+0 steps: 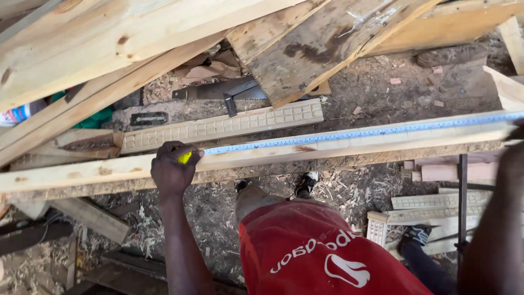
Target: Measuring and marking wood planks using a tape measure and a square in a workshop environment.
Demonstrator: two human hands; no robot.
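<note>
The long plank (327, 153) runs across the middle of the frame, and the blue tape (355, 134) already lies stretched along it; no mark shows yet. The left hand (173, 172) closes on the yellow tape case (185, 157). The right hand (516, 131) at the right edge is blurred, grip unclear. A blue-and-white package (15, 114) peeks out upper left.
</note>
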